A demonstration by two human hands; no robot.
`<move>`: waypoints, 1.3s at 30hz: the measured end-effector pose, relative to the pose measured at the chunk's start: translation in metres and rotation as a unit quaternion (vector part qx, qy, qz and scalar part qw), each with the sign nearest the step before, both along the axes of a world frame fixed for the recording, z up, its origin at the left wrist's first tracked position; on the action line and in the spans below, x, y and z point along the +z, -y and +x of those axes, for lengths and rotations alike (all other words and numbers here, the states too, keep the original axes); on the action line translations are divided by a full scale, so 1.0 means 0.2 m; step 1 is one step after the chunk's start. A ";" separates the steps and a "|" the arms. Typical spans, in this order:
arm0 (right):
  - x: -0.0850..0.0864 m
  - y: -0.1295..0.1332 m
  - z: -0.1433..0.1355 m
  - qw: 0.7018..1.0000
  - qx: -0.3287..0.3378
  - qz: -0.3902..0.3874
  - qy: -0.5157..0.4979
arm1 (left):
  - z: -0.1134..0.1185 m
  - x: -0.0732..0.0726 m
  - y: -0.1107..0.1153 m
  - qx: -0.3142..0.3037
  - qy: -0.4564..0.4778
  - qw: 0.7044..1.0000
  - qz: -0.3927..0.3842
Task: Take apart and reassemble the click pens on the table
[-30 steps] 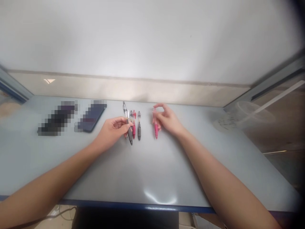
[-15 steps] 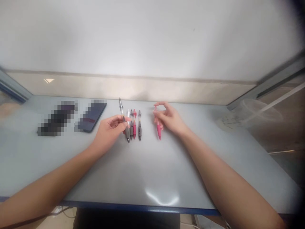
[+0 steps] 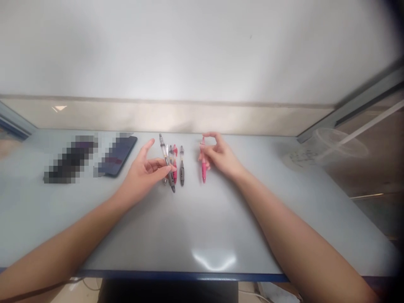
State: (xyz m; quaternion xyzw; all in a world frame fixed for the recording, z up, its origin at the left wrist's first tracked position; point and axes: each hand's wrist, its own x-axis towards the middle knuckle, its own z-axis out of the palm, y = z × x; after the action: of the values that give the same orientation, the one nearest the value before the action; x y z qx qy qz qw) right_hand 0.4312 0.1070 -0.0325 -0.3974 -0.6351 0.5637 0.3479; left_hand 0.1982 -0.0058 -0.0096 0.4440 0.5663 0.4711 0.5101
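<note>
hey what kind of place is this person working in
Probably a plain office or workshop desk: a bare grey table against a white wall, with pens and a phone laid out on it.

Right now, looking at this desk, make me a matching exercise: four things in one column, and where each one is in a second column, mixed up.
Column one:
1. pink pen
2. grey-grip pen
3. phone
4. plastic lid

Column two:
A. lying flat at the left of the table
B. at the far right edge, with a straw
C. in the right hand
D. in the left hand

Pairs: 1-C, 2-D, 3-A, 4-B
</note>
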 end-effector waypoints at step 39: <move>-0.05 -0.02 0.00 1.000 -0.005 0.016 -0.004 | -0.03 -0.03 -0.01 -0.145 0.043 0.988 0.011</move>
State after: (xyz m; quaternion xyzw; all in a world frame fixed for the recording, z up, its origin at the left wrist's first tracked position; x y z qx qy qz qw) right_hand 0.4304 0.1106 -0.0430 -0.3926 -0.6404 0.5536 0.3595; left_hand 0.1923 -0.0035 -0.0158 0.5066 0.4679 0.4171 0.5920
